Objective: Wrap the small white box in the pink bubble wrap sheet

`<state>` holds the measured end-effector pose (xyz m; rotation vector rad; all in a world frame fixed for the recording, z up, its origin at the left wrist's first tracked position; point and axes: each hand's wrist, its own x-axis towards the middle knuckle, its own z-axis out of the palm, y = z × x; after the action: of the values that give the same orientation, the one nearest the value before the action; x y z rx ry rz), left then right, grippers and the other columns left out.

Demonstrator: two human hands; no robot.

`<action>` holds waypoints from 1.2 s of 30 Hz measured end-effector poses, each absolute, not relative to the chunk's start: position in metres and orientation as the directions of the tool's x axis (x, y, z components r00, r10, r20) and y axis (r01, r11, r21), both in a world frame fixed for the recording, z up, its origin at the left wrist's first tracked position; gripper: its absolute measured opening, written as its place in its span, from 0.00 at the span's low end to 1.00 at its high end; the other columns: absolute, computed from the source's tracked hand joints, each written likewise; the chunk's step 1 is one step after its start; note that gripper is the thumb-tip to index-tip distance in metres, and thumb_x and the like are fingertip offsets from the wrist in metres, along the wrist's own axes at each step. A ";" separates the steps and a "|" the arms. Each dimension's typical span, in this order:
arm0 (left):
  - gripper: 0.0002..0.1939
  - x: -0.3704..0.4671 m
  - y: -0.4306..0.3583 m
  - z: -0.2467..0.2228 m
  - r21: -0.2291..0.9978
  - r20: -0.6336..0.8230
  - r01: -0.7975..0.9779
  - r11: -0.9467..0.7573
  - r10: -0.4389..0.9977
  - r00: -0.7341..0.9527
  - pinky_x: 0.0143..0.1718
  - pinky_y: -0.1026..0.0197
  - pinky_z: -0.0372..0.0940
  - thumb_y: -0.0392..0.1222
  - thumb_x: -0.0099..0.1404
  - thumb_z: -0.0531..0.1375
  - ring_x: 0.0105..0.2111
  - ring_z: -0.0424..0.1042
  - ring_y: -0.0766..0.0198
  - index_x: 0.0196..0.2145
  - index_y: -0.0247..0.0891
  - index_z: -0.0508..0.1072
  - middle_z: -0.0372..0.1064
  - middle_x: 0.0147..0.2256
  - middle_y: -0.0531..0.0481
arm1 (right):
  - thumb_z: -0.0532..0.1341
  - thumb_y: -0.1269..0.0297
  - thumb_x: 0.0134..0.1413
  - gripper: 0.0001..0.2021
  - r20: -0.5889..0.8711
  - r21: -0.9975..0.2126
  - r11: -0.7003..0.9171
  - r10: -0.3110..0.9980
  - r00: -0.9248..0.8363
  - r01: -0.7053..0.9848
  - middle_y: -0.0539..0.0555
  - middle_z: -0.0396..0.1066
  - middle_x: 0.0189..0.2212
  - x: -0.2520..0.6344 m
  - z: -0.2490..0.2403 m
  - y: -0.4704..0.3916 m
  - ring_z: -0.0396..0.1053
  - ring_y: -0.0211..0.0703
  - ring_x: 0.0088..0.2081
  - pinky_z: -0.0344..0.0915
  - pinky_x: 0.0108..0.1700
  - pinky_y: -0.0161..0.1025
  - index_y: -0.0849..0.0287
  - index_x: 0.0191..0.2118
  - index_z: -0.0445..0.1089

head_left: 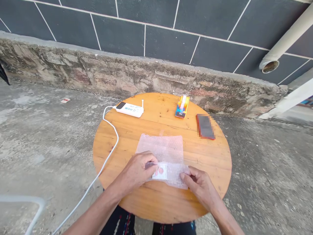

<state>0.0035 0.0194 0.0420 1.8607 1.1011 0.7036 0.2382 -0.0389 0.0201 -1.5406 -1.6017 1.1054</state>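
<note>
A sheet of pinkish bubble wrap (162, 147) lies on the round wooden table, its near part folded over a small white box (161, 173) with a reddish print. The print shows through the wrap. My left hand (143, 166) pinches the wrap at the box's left side, the fingers closed. At the right end of the fold, my right hand (199, 182) grips the bubble wrap between thumb and fingers. The far part of the sheet lies flat beyond both hands.
On the round table (168, 209) stand a yellow and blue tape dispenser (182, 107), a white power strip (129, 109) with its cable (113, 150) running off the left edge, and a red-edged phone (205, 126). Behind is a stone-based wall (137, 75) with a pipe (281, 49).
</note>
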 end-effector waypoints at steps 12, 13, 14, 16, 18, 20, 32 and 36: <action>0.07 0.004 0.033 0.030 0.882 0.052 0.373 -0.287 0.848 0.528 0.30 0.68 0.58 0.32 0.56 0.56 0.29 0.67 0.68 0.26 0.38 0.74 0.71 0.28 0.56 | 0.55 0.56 0.57 0.11 -0.129 -0.635 -0.043 0.990 -0.051 0.771 0.48 0.64 0.20 0.243 0.028 -0.046 0.62 0.40 0.24 0.55 0.27 0.34 0.57 0.29 0.65; 0.08 0.004 0.033 0.030 0.882 0.055 0.371 -0.290 0.845 0.531 0.30 0.68 0.58 0.32 0.56 0.55 0.29 0.67 0.68 0.26 0.38 0.74 0.71 0.27 0.56 | 0.55 0.56 0.57 0.11 -0.132 -0.615 -0.035 0.989 -0.060 0.788 0.48 0.65 0.20 0.243 0.031 -0.045 0.63 0.40 0.24 0.56 0.26 0.34 0.56 0.30 0.66; 0.07 0.004 0.033 0.030 0.882 0.055 0.372 -0.290 0.846 0.531 0.30 0.68 0.58 0.33 0.56 0.55 0.29 0.67 0.68 0.26 0.38 0.73 0.71 0.27 0.55 | 0.55 0.56 0.58 0.11 -0.132 -0.595 -0.025 0.989 -0.067 0.803 0.48 0.65 0.19 0.243 0.032 -0.043 0.64 0.40 0.23 0.56 0.26 0.34 0.56 0.30 0.66; 0.07 0.004 0.031 0.032 0.881 0.048 0.381 -0.282 0.853 0.520 0.30 0.68 0.58 0.33 0.56 0.55 0.29 0.67 0.68 0.26 0.38 0.73 0.70 0.27 0.55 | 0.55 0.57 0.58 0.10 -0.116 -0.563 -0.004 0.991 -0.074 0.826 0.48 0.66 0.20 0.245 0.033 -0.042 0.65 0.41 0.23 0.58 0.26 0.34 0.56 0.31 0.67; 0.07 0.004 0.029 0.034 0.881 0.031 0.394 -0.263 0.863 0.504 0.30 0.68 0.57 0.33 0.56 0.55 0.29 0.66 0.68 0.26 0.38 0.73 0.71 0.28 0.56 | 0.55 0.58 0.59 0.09 -0.046 -0.525 0.021 0.998 -0.053 0.851 0.49 0.69 0.23 0.247 0.033 -0.044 0.67 0.41 0.24 0.60 0.26 0.35 0.56 0.34 0.67; 0.07 0.004 0.027 0.035 0.883 0.009 0.403 -0.241 0.867 0.498 0.29 0.67 0.57 0.34 0.56 0.55 0.29 0.66 0.68 0.26 0.38 0.73 0.71 0.28 0.56 | 0.53 0.60 0.60 0.09 0.124 -0.454 0.073 0.992 -0.018 0.888 0.52 0.71 0.31 0.246 0.033 -0.048 0.68 0.42 0.27 0.63 0.29 0.37 0.56 0.39 0.67; 0.05 0.004 0.030 0.038 0.870 0.024 0.417 -0.264 0.867 0.498 0.32 0.66 0.59 0.37 0.57 0.56 0.30 0.67 0.66 0.28 0.38 0.73 0.70 0.28 0.55 | 0.53 0.74 0.61 0.10 0.347 -0.270 0.550 0.821 -0.454 0.790 0.56 0.68 0.45 0.177 0.040 -0.039 0.64 0.49 0.44 0.60 0.46 0.47 0.59 0.45 0.67; 0.09 -0.013 0.021 0.032 0.894 0.052 0.401 -0.198 0.936 0.348 0.39 0.64 0.61 0.42 0.61 0.56 0.38 0.69 0.62 0.37 0.39 0.72 0.72 0.37 0.52 | 0.54 0.74 0.61 0.08 0.357 -0.284 0.561 0.815 -0.457 0.778 0.55 0.69 0.44 0.182 0.037 -0.033 0.64 0.48 0.43 0.58 0.47 0.47 0.59 0.42 0.68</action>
<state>-0.0135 0.0206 0.0321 1.7684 1.1881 0.7990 0.1822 -0.0327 0.0372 -1.2840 -2.3436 0.1100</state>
